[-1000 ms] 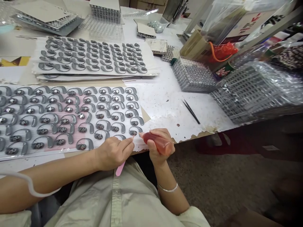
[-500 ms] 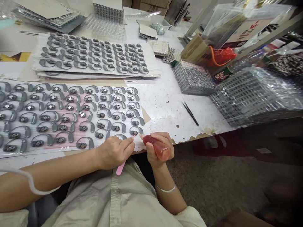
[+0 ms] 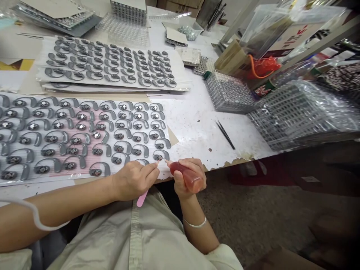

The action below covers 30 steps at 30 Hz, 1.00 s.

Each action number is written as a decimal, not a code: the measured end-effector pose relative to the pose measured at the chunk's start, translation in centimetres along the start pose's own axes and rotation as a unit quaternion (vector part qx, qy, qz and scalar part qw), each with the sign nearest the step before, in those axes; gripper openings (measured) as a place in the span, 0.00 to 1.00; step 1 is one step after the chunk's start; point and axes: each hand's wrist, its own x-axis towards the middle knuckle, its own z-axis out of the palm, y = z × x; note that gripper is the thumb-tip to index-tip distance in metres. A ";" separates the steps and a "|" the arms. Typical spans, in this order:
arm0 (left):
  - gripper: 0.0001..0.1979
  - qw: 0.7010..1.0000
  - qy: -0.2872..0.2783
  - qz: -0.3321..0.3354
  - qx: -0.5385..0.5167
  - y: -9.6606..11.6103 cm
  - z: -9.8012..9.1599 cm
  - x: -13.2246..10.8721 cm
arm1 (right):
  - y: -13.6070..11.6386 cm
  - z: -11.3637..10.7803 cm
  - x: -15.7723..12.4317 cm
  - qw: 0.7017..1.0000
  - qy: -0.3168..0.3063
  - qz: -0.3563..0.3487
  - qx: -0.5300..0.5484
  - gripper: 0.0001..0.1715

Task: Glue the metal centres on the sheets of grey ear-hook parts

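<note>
Near edge of the desk: we sit close to the desk [image 3: 197, 123], and our two hands meet at the lower right corner of a white sheet [image 3: 56, 180].
Left hand: our left hand [image 3: 135, 180] is closed in a pinch around a thin pink-handled tool [image 3: 142, 198]. The pink end sticks out below the palm, and the fine tip points at the corner hook piece [image 3: 159, 155].
Right hand: our right hand [image 3: 182, 183] is wrapped round a small squeeze bottle [image 3: 188, 178] of reddish liquid. It lies tilted, with its nozzle aimed left and almost meeting the tool's tip. We cannot tell whether the two touch.
Right wrist: a thin silver bangle [image 3: 194, 224] circles it.
Sheet: rows of grey hook-shaped pieces cover it, each with a shiny round stone. Pink stripes show across the middle.
Farther back: a second sheet [image 3: 181, 77] of the same grey pieces lies on a low stack, apart from the near one.
Right of the sheet: black tweezers [image 3: 225, 134] lie alone on the stained white desk top.
Far right: gridded trays [image 3: 303, 112] wrapped in clear plastic stand stacked, well apart from our hands.
</note>
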 end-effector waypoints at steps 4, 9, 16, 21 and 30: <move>0.10 1.000 0.000 -0.007 -0.003 -0.1 0.0 -0.1 | -0.2 0.0 0.1 1.000 0.001 -0.021 -0.001 0.12; 0.10 1.000 -0.005 -0.005 0.000 -0.1 0.2 -0.3 | -0.3 0.0 0.0 0.999 -0.008 -0.054 0.004 0.13; 0.09 1.000 -0.004 -0.007 -0.008 -0.1 0.2 -0.3 | -0.2 0.0 -0.3 0.997 -0.010 -0.073 -0.004 0.15; 0.09 1.000 -0.003 -0.008 -0.017 -0.1 0.1 -0.2 | -0.2 -0.1 -0.3 0.998 -0.006 -0.070 -0.001 0.14; 0.09 1.000 -0.003 -0.013 -0.018 -0.2 0.0 -0.1 | -0.3 0.0 0.0 0.999 -0.004 -0.052 0.010 0.12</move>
